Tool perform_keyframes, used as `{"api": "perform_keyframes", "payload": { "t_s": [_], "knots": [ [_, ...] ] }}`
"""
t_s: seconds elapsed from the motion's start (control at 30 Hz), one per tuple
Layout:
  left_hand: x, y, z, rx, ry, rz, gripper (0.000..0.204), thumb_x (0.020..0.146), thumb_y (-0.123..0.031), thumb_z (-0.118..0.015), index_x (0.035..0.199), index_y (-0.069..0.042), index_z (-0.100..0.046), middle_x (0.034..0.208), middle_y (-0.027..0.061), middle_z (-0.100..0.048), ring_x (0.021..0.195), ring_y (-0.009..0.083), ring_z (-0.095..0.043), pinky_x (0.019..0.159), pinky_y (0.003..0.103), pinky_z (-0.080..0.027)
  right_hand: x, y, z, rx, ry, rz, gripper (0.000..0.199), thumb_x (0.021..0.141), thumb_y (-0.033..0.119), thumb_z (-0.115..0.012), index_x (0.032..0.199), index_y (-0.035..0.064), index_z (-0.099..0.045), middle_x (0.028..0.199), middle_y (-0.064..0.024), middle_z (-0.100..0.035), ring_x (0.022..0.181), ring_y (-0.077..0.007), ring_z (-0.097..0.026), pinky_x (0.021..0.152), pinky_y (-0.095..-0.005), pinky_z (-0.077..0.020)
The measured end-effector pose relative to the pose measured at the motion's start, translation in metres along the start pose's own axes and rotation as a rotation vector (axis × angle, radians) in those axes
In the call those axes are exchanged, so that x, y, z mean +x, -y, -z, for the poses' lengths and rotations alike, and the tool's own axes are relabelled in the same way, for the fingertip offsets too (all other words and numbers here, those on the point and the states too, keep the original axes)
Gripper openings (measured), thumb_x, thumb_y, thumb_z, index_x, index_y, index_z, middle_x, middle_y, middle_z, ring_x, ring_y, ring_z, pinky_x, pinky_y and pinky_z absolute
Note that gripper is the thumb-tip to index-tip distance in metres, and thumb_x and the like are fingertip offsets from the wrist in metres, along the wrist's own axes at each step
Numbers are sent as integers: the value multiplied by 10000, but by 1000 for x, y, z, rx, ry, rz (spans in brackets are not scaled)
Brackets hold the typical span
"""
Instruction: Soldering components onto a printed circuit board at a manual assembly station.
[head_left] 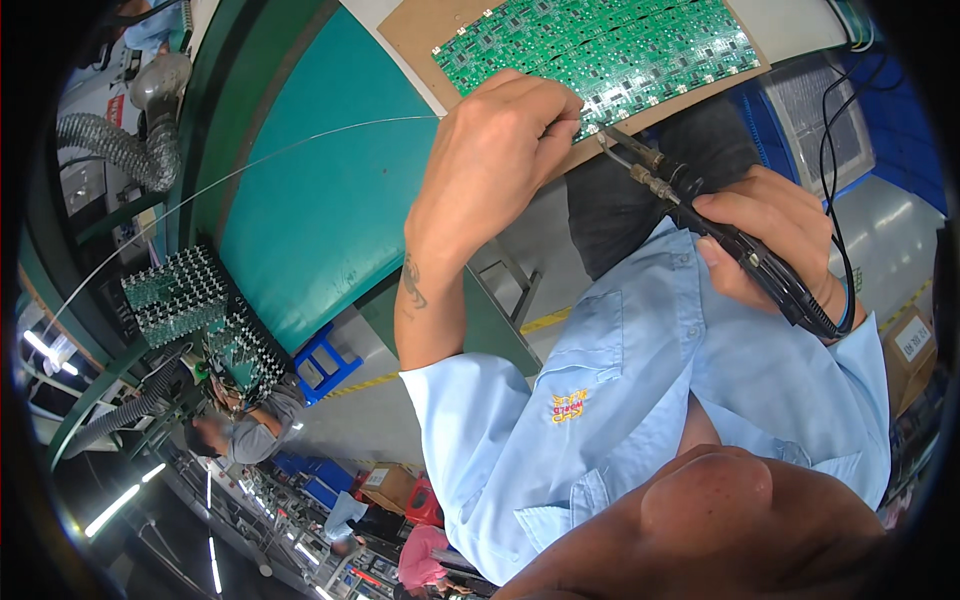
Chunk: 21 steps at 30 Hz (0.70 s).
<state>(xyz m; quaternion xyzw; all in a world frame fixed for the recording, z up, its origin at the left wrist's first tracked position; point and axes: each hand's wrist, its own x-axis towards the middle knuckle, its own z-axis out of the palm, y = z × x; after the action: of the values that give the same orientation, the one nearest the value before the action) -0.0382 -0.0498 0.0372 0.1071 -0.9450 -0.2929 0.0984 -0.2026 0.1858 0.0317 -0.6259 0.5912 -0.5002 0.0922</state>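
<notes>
A panel of green circuit boards (590,50) lies on a brown backing sheet (405,28) at the top of the view. At its near edge my left hand (490,150) is closed in a pinch on a thin solder wire (400,119), which trails off in a long curve to the left. My right hand (775,225) grips the black handle of a soldering iron (745,250). Its metal tip meets or hovers just over the board edge, close by my left fingertips; contact is too small to tell. A second dark metal piece runs alongside the tip.
Left of the panel spreads a green mat (330,170). Racked circuit boards (175,300) and a flexible duct (110,140) stand farther left. A blue stool (325,365) is on the floor. Black cables (830,120) hang at right by a clear-sided bin. Other people work in the background.
</notes>
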Motion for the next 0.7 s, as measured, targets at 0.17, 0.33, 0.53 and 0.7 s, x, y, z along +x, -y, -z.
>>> {"api": "perform_keyframes", "payload": {
  "t_s": [0.17,0.33,0.53,0.7],
  "knots": [
    [2,-1,0,37,15,-20,117,858,20,-765,969,7,-728,1061,47,-795,906,249,-677,841,353,-541,0,2,0,-8,3,-1,303,744,8,-815,1042,-19,-769,776,-91,-708,607,-207,-582,599,-290,-502],
    [2,-1,-1,50,2,-32,113,856,20,-769,962,7,-730,1054,43,-793,902,253,-677,839,354,-542,1,3,0,-7,-1,-2,302,744,6,-816,1041,-22,-767,766,-89,-706,601,-206,-579,598,-289,-502],
    [2,-2,-1,60,2,-19,106,858,20,-766,957,7,-731,1046,41,-792,898,248,-674,835,351,-541,-2,3,-1,-2,-1,1,301,745,3,-816,1041,-26,-766,759,-90,-703,594,-205,-578,598,-287,-503],
    [3,-2,-1,48,1,-23,106,859,19,-765,960,5,-734,1038,38,-791,893,245,-670,832,348,-539,-2,3,1,2,5,4,304,743,0,-816,1041,-29,-766,751,-91,-701,590,-206,-579,597,-287,-504]
  ]
}}
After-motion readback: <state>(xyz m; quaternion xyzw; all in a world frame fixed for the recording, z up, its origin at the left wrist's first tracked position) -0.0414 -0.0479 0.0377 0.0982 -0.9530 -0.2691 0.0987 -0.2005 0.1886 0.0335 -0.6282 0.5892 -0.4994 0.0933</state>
